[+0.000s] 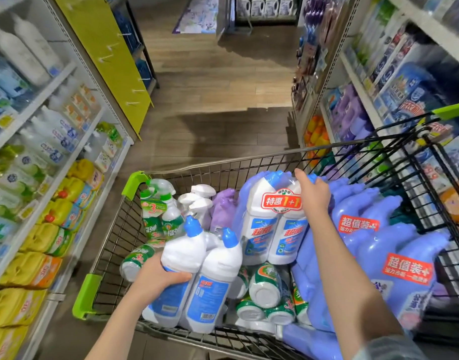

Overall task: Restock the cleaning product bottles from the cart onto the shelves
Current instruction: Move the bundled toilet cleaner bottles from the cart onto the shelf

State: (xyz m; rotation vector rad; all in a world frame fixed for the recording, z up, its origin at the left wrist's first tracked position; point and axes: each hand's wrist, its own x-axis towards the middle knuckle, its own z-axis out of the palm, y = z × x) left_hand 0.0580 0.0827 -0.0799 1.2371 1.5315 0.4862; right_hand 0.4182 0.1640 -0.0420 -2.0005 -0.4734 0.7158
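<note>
While your left hand [168, 278] grips one white bottle twin-pack [210, 276], thumb across its front, your right hand [313, 196] curls over another twin-pack's [272, 229] blue caps [275, 176] in the cart [223, 163].

"特惠1+1" on red sticker [281, 201] of white twin-pack [262, 240]; "超值装+" on periwinkle bottles' [395, 245] red labels; "3" on green spray pack [155, 206].

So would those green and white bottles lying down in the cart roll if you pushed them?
Probably not far. The green and white bottles have round bodies, so a loose one could roll, but they lie wedged against the blue bottles. Their glossy plastic probably feels slippery.
</note>
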